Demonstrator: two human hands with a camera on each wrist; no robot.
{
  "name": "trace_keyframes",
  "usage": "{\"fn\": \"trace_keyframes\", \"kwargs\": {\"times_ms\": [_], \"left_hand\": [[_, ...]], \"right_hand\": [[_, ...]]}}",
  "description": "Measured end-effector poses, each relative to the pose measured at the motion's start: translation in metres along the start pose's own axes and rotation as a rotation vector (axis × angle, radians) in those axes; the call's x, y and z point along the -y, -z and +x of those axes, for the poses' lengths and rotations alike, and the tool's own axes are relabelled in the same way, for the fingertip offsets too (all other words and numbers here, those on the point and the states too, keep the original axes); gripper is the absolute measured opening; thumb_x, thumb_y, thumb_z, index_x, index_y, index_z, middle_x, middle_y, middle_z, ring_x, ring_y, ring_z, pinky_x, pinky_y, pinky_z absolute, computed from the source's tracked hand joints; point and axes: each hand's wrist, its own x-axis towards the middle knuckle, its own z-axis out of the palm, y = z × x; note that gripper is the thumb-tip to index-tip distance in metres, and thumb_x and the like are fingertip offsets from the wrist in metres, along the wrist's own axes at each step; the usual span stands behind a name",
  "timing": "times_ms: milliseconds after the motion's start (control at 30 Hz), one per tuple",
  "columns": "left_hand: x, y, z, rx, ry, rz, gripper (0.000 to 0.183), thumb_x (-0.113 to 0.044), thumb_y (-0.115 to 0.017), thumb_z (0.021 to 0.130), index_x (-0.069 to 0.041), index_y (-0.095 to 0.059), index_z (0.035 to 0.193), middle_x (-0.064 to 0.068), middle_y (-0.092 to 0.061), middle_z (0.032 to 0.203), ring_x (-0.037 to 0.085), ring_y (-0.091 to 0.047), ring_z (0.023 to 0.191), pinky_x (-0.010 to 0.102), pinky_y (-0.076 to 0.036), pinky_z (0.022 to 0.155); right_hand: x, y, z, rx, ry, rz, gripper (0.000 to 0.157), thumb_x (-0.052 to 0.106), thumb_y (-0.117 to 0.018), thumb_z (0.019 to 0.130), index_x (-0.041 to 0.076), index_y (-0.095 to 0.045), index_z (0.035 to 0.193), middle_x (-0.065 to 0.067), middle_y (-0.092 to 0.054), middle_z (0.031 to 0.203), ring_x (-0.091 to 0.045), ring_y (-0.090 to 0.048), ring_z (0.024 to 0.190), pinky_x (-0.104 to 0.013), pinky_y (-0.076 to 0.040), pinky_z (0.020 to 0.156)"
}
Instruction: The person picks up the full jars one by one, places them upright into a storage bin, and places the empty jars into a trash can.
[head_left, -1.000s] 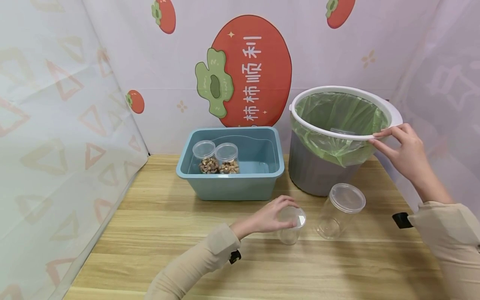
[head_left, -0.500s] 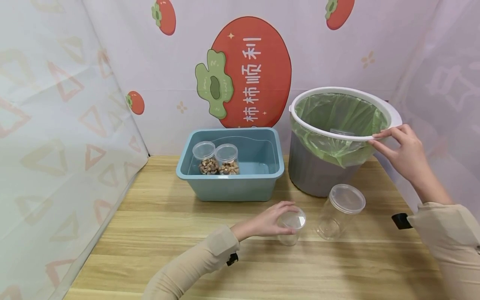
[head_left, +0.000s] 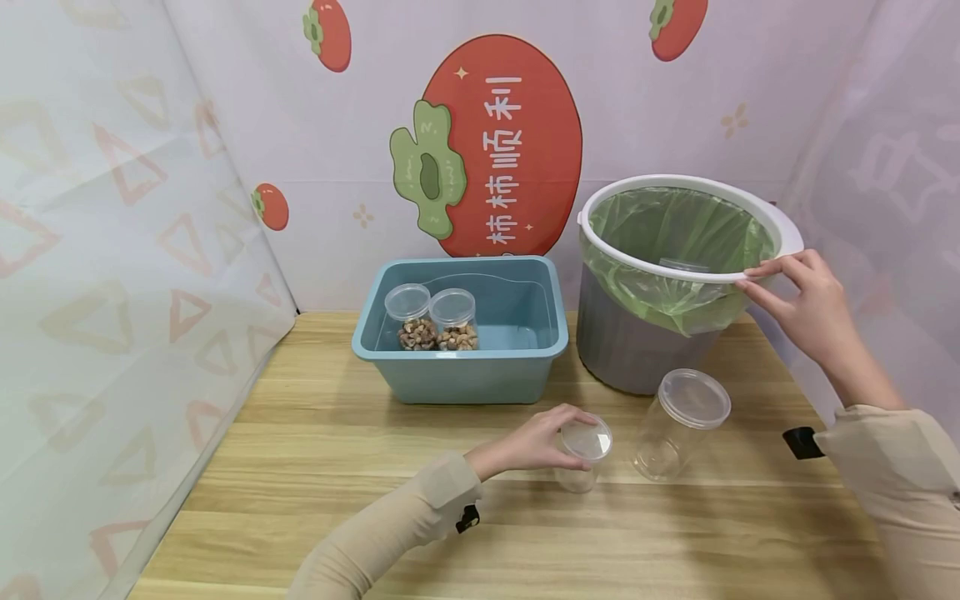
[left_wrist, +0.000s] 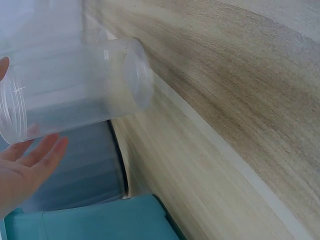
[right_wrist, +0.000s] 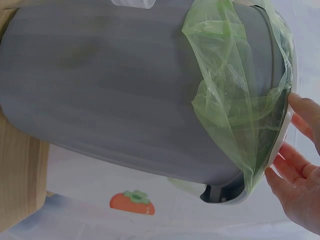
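Observation:
My left hand [head_left: 532, 442] curves round the lid of a small clear jar [head_left: 587, 439] standing on the table. Thumb and fingers lie on opposite sides of the lid; the left wrist view shows this jar [left_wrist: 75, 85] with fingertips beside its rim. To its right stands a taller clear lidded jar [head_left: 682, 425]. With thumb and fingers my right hand [head_left: 806, 304] pinches the white rim [head_left: 705, 275] of a grey bin [head_left: 637, 342]. A green bag [head_left: 660, 300] lines that bin, and the right wrist view shows the bag [right_wrist: 225, 95] folded over its edge.
A blue basin [head_left: 465, 379] stands left of the bin, holding a jar of dark nuts [head_left: 417, 331] and a jar of paler nuts [head_left: 459, 333]. A clear object [head_left: 682, 265] shows inside the bin. Printed cloth [head_left: 322, 133] hangs behind the table [head_left: 315, 467].
My left hand has shifted slightly back from the small jar's top, its thumb now lower along the lid's near edge. Jars, basin and right hand keep their places.

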Motion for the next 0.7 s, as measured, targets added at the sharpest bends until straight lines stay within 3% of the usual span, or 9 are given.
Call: {"fn": "trace_keyframes", "kwargs": {"times_ms": [433,700], "left_hand": [[-0.002,-0.002,-0.001,-0.046,0.019,0.011,0.052,-0.026,-0.076,0.068,-0.017,-0.055,0.114,-0.002,-0.054,0.112,0.003,-0.048,0.098,0.011,-0.039,0.075],[-0.006,0.01,-0.001,-0.118,-0.002,0.006,0.053,-0.029,-0.076,0.067,-0.018,-0.055,0.115,-0.002,-0.056,0.109,0.004,-0.05,0.094,0.012,-0.041,0.072]], "right_hand": [[-0.001,0.0,-0.001,0.0,-0.003,0.004,0.02,0.006,-0.069,0.075,-0.005,-0.061,0.089,0.031,-0.033,0.085,0.016,-0.029,0.083,-0.02,-0.023,0.07],[-0.001,0.0,0.0,0.007,-0.013,0.004,0.02,0.007,-0.069,0.075,-0.005,-0.061,0.09,0.031,-0.033,0.086,0.016,-0.029,0.083,-0.02,-0.024,0.07]]}}
